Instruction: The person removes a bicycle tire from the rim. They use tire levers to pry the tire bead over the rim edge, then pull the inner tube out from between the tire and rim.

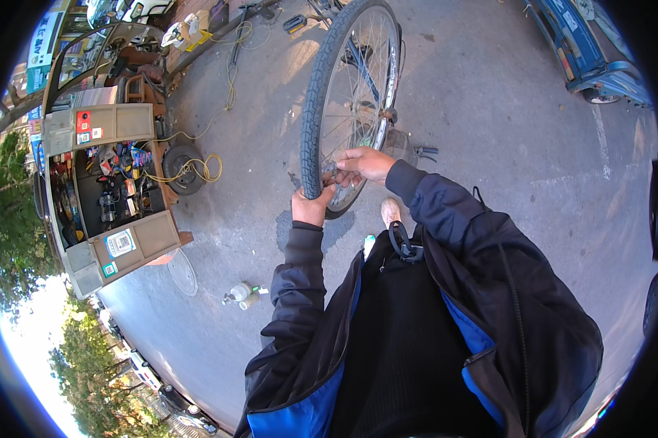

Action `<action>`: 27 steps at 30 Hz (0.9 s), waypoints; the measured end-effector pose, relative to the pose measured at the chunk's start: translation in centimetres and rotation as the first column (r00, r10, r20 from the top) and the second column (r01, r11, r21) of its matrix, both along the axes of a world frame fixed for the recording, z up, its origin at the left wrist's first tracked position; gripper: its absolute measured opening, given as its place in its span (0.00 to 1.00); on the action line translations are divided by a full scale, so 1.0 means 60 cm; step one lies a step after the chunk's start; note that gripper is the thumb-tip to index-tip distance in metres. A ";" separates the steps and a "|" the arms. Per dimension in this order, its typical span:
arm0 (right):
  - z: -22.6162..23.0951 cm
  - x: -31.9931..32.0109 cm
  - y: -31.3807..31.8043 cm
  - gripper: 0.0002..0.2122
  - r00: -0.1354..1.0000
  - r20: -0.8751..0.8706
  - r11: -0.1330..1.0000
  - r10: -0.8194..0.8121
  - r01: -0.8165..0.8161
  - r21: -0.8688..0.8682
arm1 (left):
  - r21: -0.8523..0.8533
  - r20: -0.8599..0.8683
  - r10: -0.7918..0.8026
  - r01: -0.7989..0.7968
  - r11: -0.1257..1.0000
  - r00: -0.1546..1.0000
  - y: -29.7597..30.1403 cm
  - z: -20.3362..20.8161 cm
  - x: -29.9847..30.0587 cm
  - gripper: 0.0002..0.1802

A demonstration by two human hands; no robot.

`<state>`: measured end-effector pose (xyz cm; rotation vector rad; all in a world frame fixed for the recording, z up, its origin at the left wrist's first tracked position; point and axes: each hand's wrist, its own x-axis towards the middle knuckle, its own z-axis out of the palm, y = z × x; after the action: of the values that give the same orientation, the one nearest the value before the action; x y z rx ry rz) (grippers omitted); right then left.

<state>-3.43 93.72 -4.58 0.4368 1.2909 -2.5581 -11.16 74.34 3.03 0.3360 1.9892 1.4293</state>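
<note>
A bicycle stands in front of me, its large wheel facing me with a black knobbly tire [313, 109] and a silver rim [391, 87]. At the near end of the wheel, my left hand [311, 206] is closed round the tire, thumb toward the spokes. My right hand [370, 163] reaches in from the right among the spokes, with its fingertips pinched close to the left thumb. Whatever lies between those fingertips is too small to make out. Beyond the right hand, a handlebar grip with a lever [426, 152] sits low near the ground.
To the left stands an open tool cabinet [117, 120] full of tools and parts, beside a small wheel [183, 169] and a yellow hose [210, 169]. Bottles [239, 293] lie on the pavement. A blue cart [599, 55] is at the far right.
</note>
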 end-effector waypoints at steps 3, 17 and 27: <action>0.002 0.002 0.001 0.10 1.000 -0.007 1.000 -0.004 0.004 0.025 | -0.001 -0.011 -0.003 0.003 1.000 1.000 0.001 0.002 0.001 0.17; 0.006 -0.001 -0.011 0.19 0.995 0.102 0.994 -0.015 0.004 0.107 | -0.021 -0.039 -0.022 0.021 1.000 0.999 -0.002 -0.004 -0.002 0.17; -0.002 -0.004 -0.022 0.12 0.991 0.069 0.993 -0.115 0.116 -0.010 | -0.008 -0.039 -0.001 0.000 1.000 0.999 -0.002 -0.004 0.002 0.18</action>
<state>-3.70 92.43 -4.68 0.6082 1.2583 -2.6187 -11.05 74.20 2.76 0.3637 2.0258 1.4240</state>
